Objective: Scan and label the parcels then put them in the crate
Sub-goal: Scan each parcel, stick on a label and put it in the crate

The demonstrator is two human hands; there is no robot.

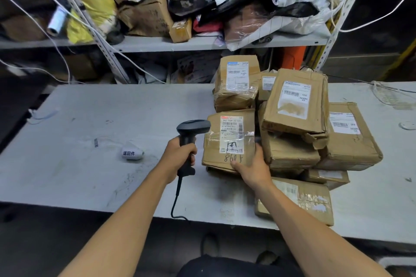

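Gripping scanner (190, 139) and parcel (229, 139), hands (180, 155) beside bare table (90, 114).

Left hand (180, 153) grips the black scanner (190, 139) by its handle, head aimed right at the label (231, 134) on a taped brown parcel (228, 141). Right hand (254, 168) holds that parcel at its near right corner, thumb on top beside handwritten digits. The parcel lies on the front left of a heap of brown parcels (292, 119) on the grey surface (112, 119). The scanner's cable (176, 200) trails off the near edge. A small white roll of labels (132, 153) lies off to the left. Behind, a metal shelf (168, 44) is crammed with bags and boxes.
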